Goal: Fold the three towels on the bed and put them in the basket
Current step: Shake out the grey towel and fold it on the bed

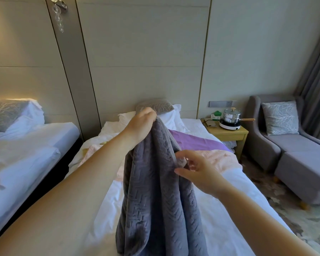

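Here, our left hand (142, 124) grips the grey towel (155, 191) by its top, hanging over the bed (229, 209); our right hand (198, 170) meets its edge, hold unclear. Pink towel (218, 157), purple towel (196, 141) lie beyond.
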Motion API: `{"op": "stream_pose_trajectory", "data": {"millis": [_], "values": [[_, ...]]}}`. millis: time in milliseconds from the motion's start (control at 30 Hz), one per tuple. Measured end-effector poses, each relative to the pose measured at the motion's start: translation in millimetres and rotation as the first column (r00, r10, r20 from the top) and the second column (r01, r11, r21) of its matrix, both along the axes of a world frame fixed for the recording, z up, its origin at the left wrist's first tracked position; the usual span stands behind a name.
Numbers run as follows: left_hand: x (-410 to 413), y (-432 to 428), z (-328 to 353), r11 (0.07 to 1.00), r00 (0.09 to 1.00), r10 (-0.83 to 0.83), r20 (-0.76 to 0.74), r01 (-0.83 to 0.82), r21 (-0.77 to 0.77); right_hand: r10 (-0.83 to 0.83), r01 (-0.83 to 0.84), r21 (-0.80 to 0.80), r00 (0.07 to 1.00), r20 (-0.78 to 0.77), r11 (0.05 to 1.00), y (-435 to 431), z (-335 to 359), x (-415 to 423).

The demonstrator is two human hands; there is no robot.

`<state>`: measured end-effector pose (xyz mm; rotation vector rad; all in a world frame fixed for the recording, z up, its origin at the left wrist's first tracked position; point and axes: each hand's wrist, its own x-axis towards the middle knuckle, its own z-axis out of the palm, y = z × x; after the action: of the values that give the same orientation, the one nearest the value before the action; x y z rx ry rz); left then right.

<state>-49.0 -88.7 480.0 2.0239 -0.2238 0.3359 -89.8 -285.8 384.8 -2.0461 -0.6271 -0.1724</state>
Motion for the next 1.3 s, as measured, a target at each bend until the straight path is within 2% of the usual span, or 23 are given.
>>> {"op": "stream_pose_trajectory", "data": {"millis": [133,233,300,367,433,500,567,700,867,1033,1167,1300], "values": [[1,2,-1,0.999,1.000,0.028,-0.010,-0.029,-0.045,-0.083,0.082,0.021,0.992,0.090,0.996,-5,-5,-1],[-3,-3,1,0.998,1.000,-0.007,0.006,0.007,-0.062,-0.353,0.359,0.036,0.889,0.290,0.933,-2,-11,2],[-4,-7,3,0.996,0.999,-0.035,0.011,0.036,-0.080,-0.429,0.441,0.040,0.843,0.324,0.897,-1,-15,4],[-4,-10,5,0.992,0.999,-0.050,0.021,0.052,-0.117,-0.347,0.375,-0.067,0.902,0.258,0.924,2,-21,8],[-4,-11,9,0.988,0.998,-0.055,0.033,0.059,-0.141,-0.196,0.205,-0.126,0.977,0.085,0.971,4,-27,9],[-6,-12,12,0.984,0.997,-0.061,0.040,0.067,-0.163,-0.090,0.079,-0.120,0.992,-0.087,0.990,6,-30,9],[-8,-13,15,0.979,0.997,-0.066,0.041,0.073,-0.192,-0.053,0.022,-0.166,0.982,-0.184,0.986,7,-31,11],[-5,-7,22,0.970,0.995,-0.013,0.101,0.037,-0.241,0.035,-0.092,-0.238,0.972,-0.232,0.967,6,-26,12],[-6,-1,29,0.930,0.993,-0.054,0.103,0.088,-0.356,0.079,-0.067,0.047,0.946,-0.313,0.997,15,-20,19],[-7,1,32,0.924,0.994,-0.051,0.101,0.086,-0.372,0.161,-0.189,-0.060,0.935,-0.314,0.980,28,-12,21],[-1,20,31,0.926,0.996,0.033,0.083,0.001,-0.378,0.242,-0.239,0.050,0.907,-0.344,0.970,24,-12,19],[12,43,25,0.911,0.974,0.219,0.055,-0.184,-0.368,0.303,-0.300,0.068,0.878,-0.371,0.952,7,-12,15]]}}
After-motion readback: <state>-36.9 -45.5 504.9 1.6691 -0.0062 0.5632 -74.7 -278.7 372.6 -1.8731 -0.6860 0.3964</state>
